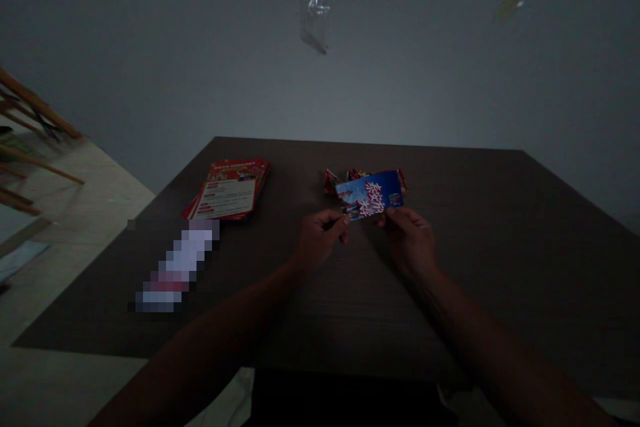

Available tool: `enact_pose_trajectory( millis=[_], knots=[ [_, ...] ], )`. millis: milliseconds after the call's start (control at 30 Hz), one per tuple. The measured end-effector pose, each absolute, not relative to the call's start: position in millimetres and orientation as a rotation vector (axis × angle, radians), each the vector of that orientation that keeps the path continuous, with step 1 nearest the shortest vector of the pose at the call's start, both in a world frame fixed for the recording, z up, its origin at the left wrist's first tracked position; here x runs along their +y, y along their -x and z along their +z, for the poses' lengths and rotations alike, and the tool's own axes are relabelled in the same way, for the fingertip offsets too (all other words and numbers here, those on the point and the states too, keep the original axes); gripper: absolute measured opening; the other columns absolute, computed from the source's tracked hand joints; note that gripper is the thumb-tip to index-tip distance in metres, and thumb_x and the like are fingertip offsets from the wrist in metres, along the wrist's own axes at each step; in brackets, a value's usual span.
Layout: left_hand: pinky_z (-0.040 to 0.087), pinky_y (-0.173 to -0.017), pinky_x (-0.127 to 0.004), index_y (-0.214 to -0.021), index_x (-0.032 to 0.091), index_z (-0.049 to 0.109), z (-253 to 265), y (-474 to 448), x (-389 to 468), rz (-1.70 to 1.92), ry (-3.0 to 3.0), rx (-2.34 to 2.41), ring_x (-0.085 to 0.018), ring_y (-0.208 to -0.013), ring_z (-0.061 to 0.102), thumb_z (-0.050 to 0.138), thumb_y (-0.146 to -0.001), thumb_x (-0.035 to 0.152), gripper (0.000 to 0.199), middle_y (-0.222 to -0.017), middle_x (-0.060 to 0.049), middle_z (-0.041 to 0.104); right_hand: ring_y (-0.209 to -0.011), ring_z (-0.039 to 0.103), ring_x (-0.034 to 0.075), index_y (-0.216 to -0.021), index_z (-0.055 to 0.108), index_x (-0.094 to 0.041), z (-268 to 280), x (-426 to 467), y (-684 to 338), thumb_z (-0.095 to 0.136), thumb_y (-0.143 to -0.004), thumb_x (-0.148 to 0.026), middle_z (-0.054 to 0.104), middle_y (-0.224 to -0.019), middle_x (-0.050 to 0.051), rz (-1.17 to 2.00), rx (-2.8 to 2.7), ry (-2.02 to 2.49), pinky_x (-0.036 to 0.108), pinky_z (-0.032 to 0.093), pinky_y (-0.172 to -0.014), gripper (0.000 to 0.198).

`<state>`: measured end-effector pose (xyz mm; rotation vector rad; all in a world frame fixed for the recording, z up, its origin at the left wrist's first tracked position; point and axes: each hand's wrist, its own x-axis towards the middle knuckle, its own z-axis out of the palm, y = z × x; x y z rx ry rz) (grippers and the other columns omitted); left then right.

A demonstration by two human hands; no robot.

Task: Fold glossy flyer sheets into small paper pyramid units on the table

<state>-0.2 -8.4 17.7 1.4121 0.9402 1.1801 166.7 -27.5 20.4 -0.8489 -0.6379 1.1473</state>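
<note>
A blue printed card with red-and-white lettering is held up slightly tilted above the table. My left hand pinches its lower left corner between thumb and fingers. Along the lower right edge, my right hand grips the same card. Just behind it lie small shiny red packets, partly hidden by the card. Whether the card is a single sheet or folded I cannot tell.
On the dark wooden table, a stack of red and white leaflets lies at the left. A pixelated, light-coloured oblong is nearer me. A pale wall rises behind the table. Wooden furniture legs stand on the floor at far left.
</note>
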Motion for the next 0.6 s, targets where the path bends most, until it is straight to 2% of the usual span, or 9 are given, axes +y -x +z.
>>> enact_pose_trajectory(
  millis=[600],
  knots=[
    [0.041, -0.05, -0.02, -0.062, 0.013, 0.059, 14.2, 1.3, -5.9, 1.198, -1.392, 0.966, -0.008, -0.046, 0.052, 0.063, -0.075, 0.035, 0.026, -0.051, 0.002, 0.057, -0.053, 0.056, 0.009, -0.062, 0.067, -0.017, 22.7, -26.0, -170.8, 0.075, -0.061, -0.022, 0.063, -0.058, -0.002, 1.139, -0.611, 0.831, 0.024, 0.05, -0.061, 0.01]
  ],
)
